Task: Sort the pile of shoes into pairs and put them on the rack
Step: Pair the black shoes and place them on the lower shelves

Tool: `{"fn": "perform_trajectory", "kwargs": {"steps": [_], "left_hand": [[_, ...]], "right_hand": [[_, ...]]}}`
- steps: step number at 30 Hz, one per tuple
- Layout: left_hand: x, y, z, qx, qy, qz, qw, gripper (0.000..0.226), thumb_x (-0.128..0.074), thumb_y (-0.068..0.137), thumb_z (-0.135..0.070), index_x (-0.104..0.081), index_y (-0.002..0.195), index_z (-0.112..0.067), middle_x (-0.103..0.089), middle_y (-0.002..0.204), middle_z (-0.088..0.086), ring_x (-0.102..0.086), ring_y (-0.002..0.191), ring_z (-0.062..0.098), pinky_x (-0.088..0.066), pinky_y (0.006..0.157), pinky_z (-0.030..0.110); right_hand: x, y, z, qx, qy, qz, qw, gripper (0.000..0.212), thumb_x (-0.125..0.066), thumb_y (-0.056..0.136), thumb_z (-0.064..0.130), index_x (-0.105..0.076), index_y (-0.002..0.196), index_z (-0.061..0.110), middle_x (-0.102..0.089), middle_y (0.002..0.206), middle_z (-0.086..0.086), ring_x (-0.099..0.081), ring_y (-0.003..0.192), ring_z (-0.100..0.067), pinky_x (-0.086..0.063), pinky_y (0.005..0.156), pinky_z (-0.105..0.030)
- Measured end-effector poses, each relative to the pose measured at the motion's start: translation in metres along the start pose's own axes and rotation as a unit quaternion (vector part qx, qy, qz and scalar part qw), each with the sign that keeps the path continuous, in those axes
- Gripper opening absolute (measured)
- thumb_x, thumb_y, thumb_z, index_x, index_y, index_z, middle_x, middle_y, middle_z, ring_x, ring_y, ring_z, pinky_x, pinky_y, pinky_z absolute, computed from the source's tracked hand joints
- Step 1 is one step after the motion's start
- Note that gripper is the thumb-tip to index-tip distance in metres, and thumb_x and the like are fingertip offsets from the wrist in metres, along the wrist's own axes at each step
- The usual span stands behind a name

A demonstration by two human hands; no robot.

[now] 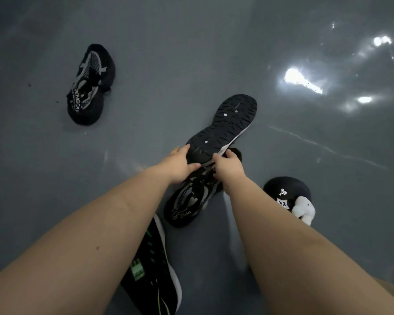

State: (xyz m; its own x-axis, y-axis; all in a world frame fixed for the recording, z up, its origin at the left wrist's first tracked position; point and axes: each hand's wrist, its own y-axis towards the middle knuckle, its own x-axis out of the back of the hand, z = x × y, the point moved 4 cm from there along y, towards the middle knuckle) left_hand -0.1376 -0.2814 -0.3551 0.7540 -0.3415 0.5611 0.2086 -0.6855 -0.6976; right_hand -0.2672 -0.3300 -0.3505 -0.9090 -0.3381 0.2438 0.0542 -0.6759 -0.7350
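Observation:
A black sneaker (228, 126) lies sole-up in the middle of the grey floor, its heel resting on a black-and-grey knit sneaker (189, 201) that sits upright under it. My left hand (180, 165) holds the upturned sneaker's heel, fingers over the far side and thumb on the near side. My right hand (229, 167) pinches the same sneaker's white sole edge from the right. A matching black-and-grey knit sneaker (90, 85) lies alone at the far left. No rack is in view.
A black sneaker with green marks (152, 264) lies below my left forearm. A black slipper with a white plush piece (289, 196) sits to the right of my right forearm. The glossy floor (305, 155) shows bright light reflections at the upper right.

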Motion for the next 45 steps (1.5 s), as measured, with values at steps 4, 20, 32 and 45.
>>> {"fn": "perform_trajectory", "kwargs": {"steps": [4,20,32,45], "left_hand": [[-0.006,0.019,-0.006,0.009,-0.12,0.002,0.993,0.076,-0.057,0.09,-0.039,-0.015,0.151,-0.022,-0.031,0.153,0.01,-0.035,0.138,0.024,-0.026,0.116,0.033],[0.005,-0.077,0.045,0.083,-0.463,-0.047,0.881,0.038,-0.041,0.097,-0.044,-0.054,0.124,-0.019,-0.064,0.112,0.009,-0.054,0.09,0.016,-0.041,0.082,0.029],[-0.02,-0.247,0.126,0.077,-0.803,-0.028,0.59,0.04,-0.049,0.093,-0.037,-0.059,0.115,-0.006,-0.065,0.112,0.019,-0.061,0.103,0.038,-0.048,0.094,0.046],[-0.041,-0.312,0.134,0.022,-0.77,0.007,0.638,0.025,-0.044,0.095,-0.03,-0.064,0.103,-0.018,-0.067,0.097,0.004,-0.062,0.089,0.022,-0.05,0.078,0.041]], "right_hand": [[0.002,0.009,-0.005,-0.096,0.184,0.039,0.977,0.044,-0.044,0.099,0.015,-0.036,0.142,0.011,-0.056,0.131,-0.008,-0.058,0.103,-0.017,-0.05,0.083,-0.03],[-0.048,-0.051,0.023,0.034,0.038,0.103,0.993,0.023,-0.067,0.084,0.006,-0.047,0.076,0.016,-0.061,0.094,-0.011,-0.06,0.087,-0.026,-0.056,0.068,-0.037],[-0.088,-0.188,-0.012,0.045,-0.084,0.093,0.991,0.056,-0.062,0.086,0.044,-0.048,0.128,0.01,-0.057,0.111,-0.007,-0.057,0.107,-0.028,-0.046,0.087,-0.035],[-0.078,-0.245,-0.05,0.027,-0.001,0.246,0.969,0.032,-0.046,0.099,0.021,-0.053,0.126,0.004,-0.067,0.094,-0.008,-0.065,0.083,-0.023,-0.051,0.068,-0.033]]}}
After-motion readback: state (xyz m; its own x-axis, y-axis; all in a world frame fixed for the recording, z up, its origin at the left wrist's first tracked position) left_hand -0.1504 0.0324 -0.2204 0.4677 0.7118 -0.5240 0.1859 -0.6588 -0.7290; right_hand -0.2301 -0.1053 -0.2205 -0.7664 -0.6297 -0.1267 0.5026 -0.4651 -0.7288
